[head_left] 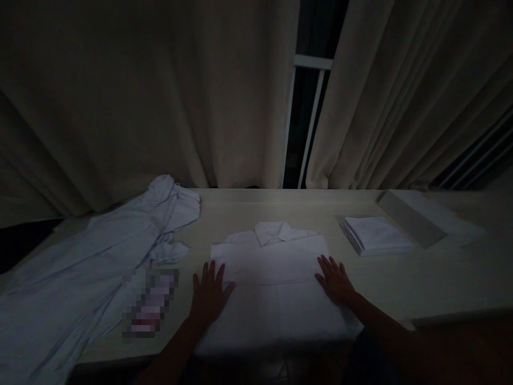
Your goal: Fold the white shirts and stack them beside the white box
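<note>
A white collared shirt (276,272) lies folded into a rectangle on the pale table (433,278), collar pointing away from me. My left hand (209,297) rests flat, fingers spread, on the shirt's left edge. My right hand (334,280) presses flat on its right edge, fingers apart. Neither hand grips anything.
A heap of unfolded pale blue shirts (92,256) covers the table's left side. A small blurred object (150,302) lies beside it. A stack of folded white cloth (377,235) and a white box (417,214) sit at the right. Curtains (160,96) hang behind.
</note>
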### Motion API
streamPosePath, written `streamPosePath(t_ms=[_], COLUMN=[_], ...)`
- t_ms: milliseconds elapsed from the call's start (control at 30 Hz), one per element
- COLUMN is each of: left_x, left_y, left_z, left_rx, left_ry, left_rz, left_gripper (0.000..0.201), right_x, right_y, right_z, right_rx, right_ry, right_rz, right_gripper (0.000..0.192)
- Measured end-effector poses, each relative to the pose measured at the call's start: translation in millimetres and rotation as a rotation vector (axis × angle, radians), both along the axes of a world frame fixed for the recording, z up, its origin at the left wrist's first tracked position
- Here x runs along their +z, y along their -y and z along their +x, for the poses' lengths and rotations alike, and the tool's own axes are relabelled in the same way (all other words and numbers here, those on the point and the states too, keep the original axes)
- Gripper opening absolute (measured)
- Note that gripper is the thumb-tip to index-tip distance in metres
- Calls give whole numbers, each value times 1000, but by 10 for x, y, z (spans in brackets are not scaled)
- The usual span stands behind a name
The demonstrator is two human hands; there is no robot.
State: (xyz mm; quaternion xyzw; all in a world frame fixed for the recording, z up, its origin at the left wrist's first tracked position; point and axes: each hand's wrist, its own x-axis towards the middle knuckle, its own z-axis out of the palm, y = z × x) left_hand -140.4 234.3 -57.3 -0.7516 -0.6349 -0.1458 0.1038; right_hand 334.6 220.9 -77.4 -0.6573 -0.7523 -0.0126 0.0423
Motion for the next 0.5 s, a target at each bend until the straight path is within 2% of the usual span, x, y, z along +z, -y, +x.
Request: streamPosePath(t_ms=[100,133,200,300,400,500], left_x=[160,193,214,180,151,145], left_y=[78,114,198,311,329,225], left_z=[167,216,269,228,124,50], left_rx=[-109,-104,26,275,383,533], left_ry=[80,126,242,440,550,590], left_rz=[11,-10,-53,-149,-248,-281], left_gripper=[49,44,40,42,46,63], right_x=[106,141,177,118,2,-42], right_y=[-110,-148,-189,-135,-14,54], right_z=[-153,-224,-366,-509,-536,-522], right_rx=[-34,-35,-3,69,56,41], right_ry=[31,34,24,0,-29,-53], right_rz=[75,107,135,110,123,140], right_gripper=[74,73,68,61,59,59])
